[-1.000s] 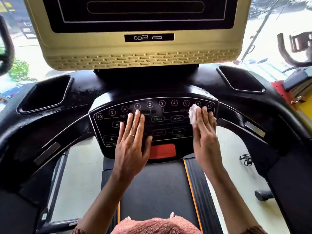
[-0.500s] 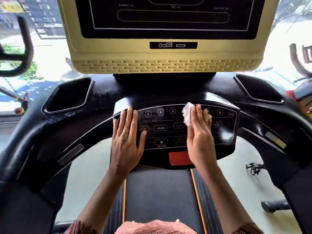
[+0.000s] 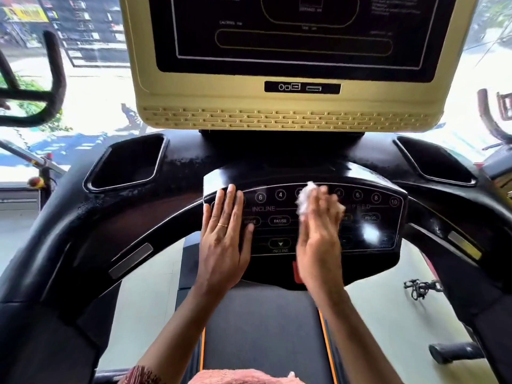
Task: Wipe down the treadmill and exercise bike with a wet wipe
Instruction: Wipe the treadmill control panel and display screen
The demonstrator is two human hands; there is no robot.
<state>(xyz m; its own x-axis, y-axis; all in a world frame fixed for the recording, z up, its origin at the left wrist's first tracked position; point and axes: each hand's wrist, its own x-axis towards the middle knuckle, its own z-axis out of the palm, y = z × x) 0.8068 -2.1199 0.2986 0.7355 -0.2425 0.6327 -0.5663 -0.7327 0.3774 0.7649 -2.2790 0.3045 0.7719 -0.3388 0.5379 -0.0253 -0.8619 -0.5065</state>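
The treadmill's black button panel (image 3: pixel 368 217) fills the middle of the head view, under a gold-framed screen (image 3: pixel 277 112). My right hand (image 3: pixel 318 239) presses a crumpled white wet wipe (image 3: pixel 306 199) flat against the panel's centre, fingers straight; the hand is blurred. My left hand (image 3: pixel 224 242) lies flat on the panel's left end with straight fingers and a ring, holding nothing. The red stop button is mostly hidden behind my right hand.
Black curved handrails with silver sensor strips (image 3: pixel 130 259) sweep to both sides. Two cup wells (image 3: pixel 130 162) sit at the upper corners. The running belt (image 3: pixel 263 328) lies below. Exercise bike handlebars (image 3: pixel 52 79) show far left, more equipment far right.
My right hand has swept the wipe leftwards across the panel, from the speed buttons to the centre. My left hand slid to the panel's left end. The camera view shifted left.
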